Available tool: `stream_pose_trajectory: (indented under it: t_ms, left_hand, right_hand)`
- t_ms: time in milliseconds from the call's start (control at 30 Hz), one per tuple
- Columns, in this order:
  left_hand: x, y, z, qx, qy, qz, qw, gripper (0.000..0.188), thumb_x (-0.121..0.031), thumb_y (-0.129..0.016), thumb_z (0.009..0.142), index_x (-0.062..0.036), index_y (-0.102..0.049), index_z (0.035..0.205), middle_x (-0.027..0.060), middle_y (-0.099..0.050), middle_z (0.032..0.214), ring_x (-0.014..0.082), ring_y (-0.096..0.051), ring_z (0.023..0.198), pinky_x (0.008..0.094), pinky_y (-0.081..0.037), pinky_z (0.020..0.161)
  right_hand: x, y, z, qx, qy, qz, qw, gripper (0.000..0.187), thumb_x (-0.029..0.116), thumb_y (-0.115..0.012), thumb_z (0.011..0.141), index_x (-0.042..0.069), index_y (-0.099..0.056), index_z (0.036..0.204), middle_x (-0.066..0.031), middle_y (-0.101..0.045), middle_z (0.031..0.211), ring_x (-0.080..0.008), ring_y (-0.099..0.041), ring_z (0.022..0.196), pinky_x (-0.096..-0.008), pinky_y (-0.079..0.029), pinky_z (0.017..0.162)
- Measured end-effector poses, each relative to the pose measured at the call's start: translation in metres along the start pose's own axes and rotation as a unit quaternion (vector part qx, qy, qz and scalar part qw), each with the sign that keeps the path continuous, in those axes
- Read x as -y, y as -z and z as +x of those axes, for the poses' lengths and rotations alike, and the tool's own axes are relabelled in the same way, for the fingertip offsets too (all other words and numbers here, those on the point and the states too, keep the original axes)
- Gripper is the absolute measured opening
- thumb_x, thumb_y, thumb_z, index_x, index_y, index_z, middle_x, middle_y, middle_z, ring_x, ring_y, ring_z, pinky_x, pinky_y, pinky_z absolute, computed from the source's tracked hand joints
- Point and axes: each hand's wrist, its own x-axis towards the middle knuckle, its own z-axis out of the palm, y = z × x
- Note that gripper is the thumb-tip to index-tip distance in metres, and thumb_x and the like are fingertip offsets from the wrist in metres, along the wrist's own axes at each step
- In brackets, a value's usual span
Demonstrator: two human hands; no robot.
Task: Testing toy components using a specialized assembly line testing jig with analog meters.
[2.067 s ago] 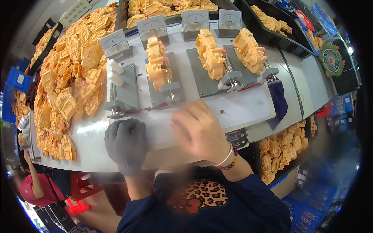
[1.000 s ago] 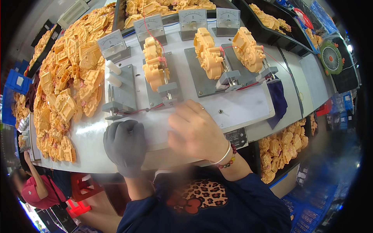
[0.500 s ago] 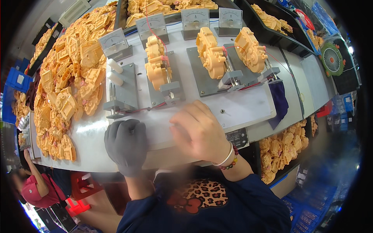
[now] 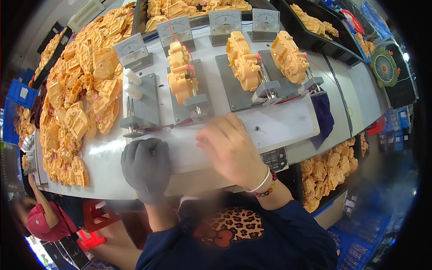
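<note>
Our right hand (image 4: 234,152) lies nearer the leftmost mounted yellow housing (image 4: 180,81).
We curl it loosely and bunch our gloved left hand (image 4: 146,168); we cannot tell whether either pinches anything. The housing sits on a grey fixture (image 4: 196,100), ahead-left of the right hand, long axis running away from us.

Lit brightly over the white workbench (image 4: 104,179), glaring on bare surface at left beside the heap of yellow-orange gearbox housings (image 4: 81,108). Dimmer below the near edge. Smeared with haze near the middle, over the navy shirt (image 4: 288,236), and at right, around the blue trays (image 4: 362,245). Bowed along straight edges, blackened at the corners.
</note>
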Motion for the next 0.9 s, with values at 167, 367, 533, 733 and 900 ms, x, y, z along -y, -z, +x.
stream_pose_trajectory:
  t_ms: [167, 367, 533, 733, 900]
  left_hand:
    - [-0.0022, 0.0003, 0.0002, -0.004, 0.002, 0.006, 1.000, 0.003, -0.009, -0.068, 0.072, -0.0087, -0.065, 0.072, 0.0073, -0.062, 0.074, 0.0301, -0.058, 0.071, 0.0411, -0.046, 0.068]
    - [-0.0012, 0.0001, -0.0010, -0.002, -0.002, 0.006, 1.000, 0.002, -0.009, -0.068, 0.072, -0.0088, -0.065, 0.072, 0.0072, -0.062, 0.073, 0.0299, -0.058, 0.070, 0.0409, -0.046, 0.067]
    - [0.0006, 0.0006, -0.0005, 0.000, -0.004, 0.004, 1.000, 0.002, -0.009, -0.068, 0.072, -0.0090, -0.065, 0.073, 0.0073, -0.062, 0.074, 0.0300, -0.058, 0.070, 0.0411, -0.046, 0.067]
    - [0.0006, -0.0014, 0.0020, -0.001, -0.013, -0.002, 1.000, 0.003, -0.008, -0.068, 0.072, -0.0085, -0.065, 0.073, 0.0077, -0.062, 0.073, 0.0300, -0.058, 0.070, 0.0408, -0.046, 0.067]
    - [-0.0012, -0.0008, 0.0004, -0.009, -0.020, -0.008, 1.000, 0.004, -0.007, -0.068, 0.072, -0.0077, -0.064, 0.073, 0.0075, -0.062, 0.073, 0.0297, -0.057, 0.069, 0.0400, -0.046, 0.067]
  right_hand:
    - [0.0015, 0.0017, 0.0013, 0.009, -0.009, -0.024, 1.000, 0.018, 0.007, -0.070, 0.077, 0.007, -0.060, 0.092, -0.0101, -0.058, 0.090, -0.0302, -0.052, 0.087, -0.0398, -0.040, 0.078]
    - [-0.0013, 0.0063, -0.0004, 0.018, -0.005, -0.003, 1.000, 0.018, 0.013, -0.070, 0.079, 0.008, -0.060, 0.093, -0.0099, -0.059, 0.091, -0.0303, -0.052, 0.087, -0.0396, -0.039, 0.078]
    - [0.0004, 0.0059, 0.0002, 0.019, -0.005, 0.006, 1.000, 0.018, 0.018, -0.070, 0.080, 0.008, -0.060, 0.092, -0.0099, -0.059, 0.092, -0.0308, -0.053, 0.087, -0.0395, -0.039, 0.078]
    - [-0.0004, 0.0065, 0.0017, 0.016, -0.002, -0.008, 1.000, 0.019, 0.019, -0.072, 0.078, 0.008, -0.061, 0.090, -0.0094, -0.059, 0.090, -0.0304, -0.052, 0.086, -0.0396, -0.039, 0.076]
    - [-0.0024, 0.0082, 0.0007, 0.027, 0.008, -0.006, 1.000, 0.016, 0.016, -0.072, 0.076, 0.008, -0.060, 0.083, -0.0102, -0.058, 0.087, -0.0315, -0.052, 0.084, -0.0398, -0.041, 0.076]
